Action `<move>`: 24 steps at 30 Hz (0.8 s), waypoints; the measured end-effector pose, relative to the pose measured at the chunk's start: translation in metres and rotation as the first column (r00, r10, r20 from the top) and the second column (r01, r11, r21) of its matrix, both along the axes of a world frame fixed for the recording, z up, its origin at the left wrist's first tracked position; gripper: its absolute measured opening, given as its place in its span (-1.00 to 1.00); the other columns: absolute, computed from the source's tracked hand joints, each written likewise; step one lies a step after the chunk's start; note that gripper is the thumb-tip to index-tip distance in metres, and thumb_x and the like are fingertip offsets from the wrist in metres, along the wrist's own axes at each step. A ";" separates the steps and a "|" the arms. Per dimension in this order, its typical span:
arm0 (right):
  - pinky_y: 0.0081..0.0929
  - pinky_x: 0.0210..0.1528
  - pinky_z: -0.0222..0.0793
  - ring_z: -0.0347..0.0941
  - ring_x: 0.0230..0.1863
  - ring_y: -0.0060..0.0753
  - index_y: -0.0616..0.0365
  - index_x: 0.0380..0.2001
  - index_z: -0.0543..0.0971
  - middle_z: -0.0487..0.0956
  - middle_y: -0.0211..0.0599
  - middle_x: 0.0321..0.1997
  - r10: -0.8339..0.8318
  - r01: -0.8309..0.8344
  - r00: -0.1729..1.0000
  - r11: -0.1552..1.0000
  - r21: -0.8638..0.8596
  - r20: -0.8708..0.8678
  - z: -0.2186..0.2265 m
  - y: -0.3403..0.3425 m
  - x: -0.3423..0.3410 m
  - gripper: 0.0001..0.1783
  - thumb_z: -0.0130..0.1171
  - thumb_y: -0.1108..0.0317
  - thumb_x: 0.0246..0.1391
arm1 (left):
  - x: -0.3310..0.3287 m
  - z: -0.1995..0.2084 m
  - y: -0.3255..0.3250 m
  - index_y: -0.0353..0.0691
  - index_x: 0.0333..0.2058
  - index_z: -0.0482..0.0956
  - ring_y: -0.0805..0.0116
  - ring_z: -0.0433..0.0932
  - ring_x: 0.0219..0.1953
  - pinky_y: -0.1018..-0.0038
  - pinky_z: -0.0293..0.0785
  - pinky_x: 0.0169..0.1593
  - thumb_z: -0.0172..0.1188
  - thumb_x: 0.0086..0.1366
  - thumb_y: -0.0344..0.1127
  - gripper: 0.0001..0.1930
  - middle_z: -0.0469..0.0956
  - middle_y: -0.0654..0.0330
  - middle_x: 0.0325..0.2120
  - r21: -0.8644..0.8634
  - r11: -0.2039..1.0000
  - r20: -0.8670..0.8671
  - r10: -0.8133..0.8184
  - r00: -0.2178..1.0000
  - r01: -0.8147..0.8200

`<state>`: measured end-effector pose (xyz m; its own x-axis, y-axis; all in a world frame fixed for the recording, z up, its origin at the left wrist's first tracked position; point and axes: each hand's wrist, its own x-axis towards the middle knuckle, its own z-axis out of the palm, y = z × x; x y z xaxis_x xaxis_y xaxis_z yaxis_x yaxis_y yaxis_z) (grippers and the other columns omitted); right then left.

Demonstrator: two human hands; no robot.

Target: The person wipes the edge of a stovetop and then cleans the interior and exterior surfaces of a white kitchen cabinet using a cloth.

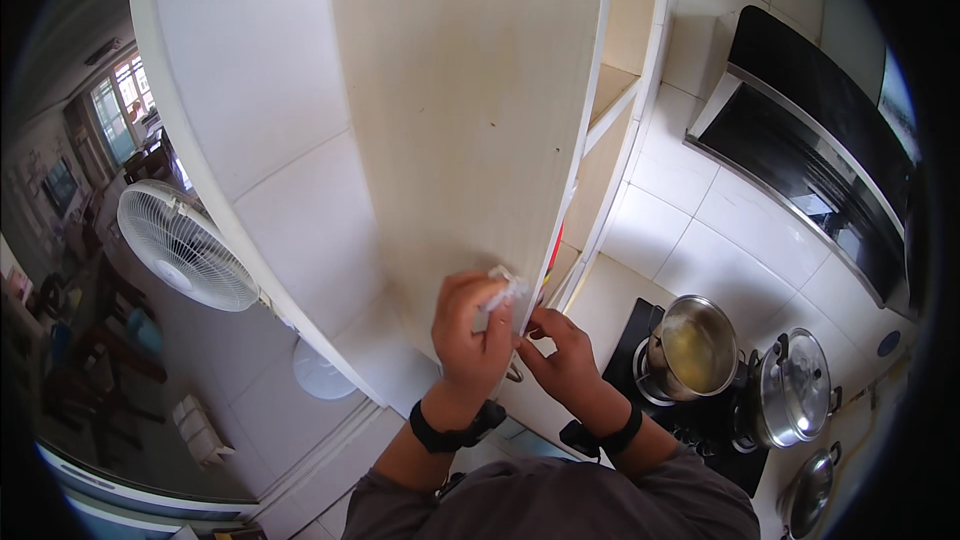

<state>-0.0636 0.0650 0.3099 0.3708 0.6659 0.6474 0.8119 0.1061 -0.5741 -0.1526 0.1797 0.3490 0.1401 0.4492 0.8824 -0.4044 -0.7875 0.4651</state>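
One white wad (507, 292) in left hand (468, 332); wall disc (889, 343), any print unreadable

Whitish wad (509, 292), pale beige panel (450, 70) (small dark specks (492, 124) on it), black stove (740, 468), white fan (188, 245), grey shirt (560, 505).

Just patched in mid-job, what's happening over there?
A person's left hand pinches a crumpled whitish piece against or close beside the wooden panel. The right hand is at the panel's front edge, fingers bent together; whether they hold anything is unclear. To the right, an open pot with yellowish contents and a lidded pot stand on the black hob, with neither hand on them.
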 end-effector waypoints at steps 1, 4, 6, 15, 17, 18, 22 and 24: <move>-0.41 -0.25 0.50 0.57 -0.31 -0.20 0.25 -0.09 0.48 0.58 -0.13 -0.32 -0.034 0.038 0.998 0.998 0.056 -0.060 0.007 0.003 -0.007 -0.57 0.35 0.49 -0.07 | -0.004 0.011 0.005 -0.32 -0.25 0.50 0.24 0.48 -0.21 0.46 0.42 -0.12 0.21 0.16 -0.58 -0.83 0.47 0.02 -0.23 -0.005 0.999 0.040 0.038 0.998 -0.038; -0.41 -0.26 0.50 0.57 -0.32 -0.19 0.27 -0.03 0.43 0.58 -0.10 -0.31 -0.097 0.102 0.994 0.987 0.123 -0.052 0.021 0.005 -0.005 -0.49 0.36 0.49 -0.08 | -0.002 0.041 0.007 -0.31 -0.23 0.51 0.23 0.44 -0.18 0.45 0.40 -0.09 0.20 0.16 -0.59 -0.81 0.44 0.05 -0.20 0.039 0.996 0.033 0.080 0.996 -0.081; -0.41 -0.28 0.50 0.57 -0.33 -0.18 0.28 -0.01 0.41 0.58 -0.09 -0.30 -0.114 0.111 0.993 0.982 0.150 0.008 0.026 0.008 -0.004 -0.47 0.36 0.49 -0.08 | 0.003 0.048 0.002 -0.32 -0.22 0.53 0.18 0.49 -0.21 0.40 0.44 -0.13 0.20 0.12 -0.61 -0.78 0.46 0.05 -0.21 0.097 0.992 0.015 0.082 0.997 -0.083; -0.32 -0.34 0.47 0.56 -0.40 -0.06 0.27 -0.06 0.42 0.57 -0.06 -0.42 -0.186 0.185 0.982 0.975 0.122 -0.003 0.030 0.019 -0.014 -0.56 0.31 0.48 -0.03 | 0.022 0.066 0.015 -0.32 -0.21 0.57 0.16 0.56 -0.31 0.42 0.53 -0.29 0.18 0.10 -0.66 -0.75 0.49 0.06 -0.25 0.232 0.944 0.173 0.200 0.964 -0.237; -0.32 -0.34 0.47 0.56 -0.40 -0.05 0.27 -0.06 0.42 0.57 -0.05 -0.42 -0.179 0.179 0.984 0.975 0.128 -0.013 0.030 0.020 -0.014 -0.56 0.31 0.48 -0.02 | 0.023 0.077 0.023 -0.33 -0.27 0.59 0.14 0.55 -0.32 0.43 0.52 -0.23 0.15 0.08 -0.68 -0.77 0.51 0.04 -0.29 0.139 0.946 0.196 0.265 0.944 -0.294; -0.32 -0.34 0.47 0.56 -0.40 -0.04 0.27 -0.07 0.42 0.57 -0.05 -0.42 -0.169 0.170 0.985 0.976 0.139 -0.021 0.030 0.021 -0.014 -0.57 0.32 0.47 -0.02 | 0.024 0.073 0.021 -0.33 -0.27 0.58 0.13 0.55 -0.30 0.44 0.51 -0.23 0.15 0.07 -0.69 -0.77 0.52 0.03 -0.29 0.116 0.948 0.176 0.274 0.946 -0.296; -0.31 -0.35 0.46 0.55 -0.41 -0.03 0.27 -0.07 0.42 0.56 -0.06 -0.43 -0.212 0.206 0.977 0.968 0.144 0.027 0.029 0.022 -0.012 -0.57 0.33 0.46 -0.01 | 0.023 0.050 0.003 -0.34 -0.25 0.57 0.11 0.55 -0.29 0.40 0.51 -0.22 0.15 0.08 -0.68 -0.76 0.53 0.02 -0.29 0.215 0.963 0.150 0.134 0.980 -0.164; -0.30 -0.36 0.46 0.54 -0.42 -0.02 0.28 -0.07 0.41 0.55 -0.06 -0.44 -0.209 0.207 0.978 0.972 0.111 0.003 0.028 0.019 -0.013 -0.56 0.32 0.48 -0.02 | 0.024 0.059 0.012 -0.34 -0.25 0.57 0.10 0.55 -0.29 0.40 0.51 -0.21 0.14 0.08 -0.68 -0.76 0.53 0.01 -0.29 0.188 0.961 0.157 0.173 0.972 -0.201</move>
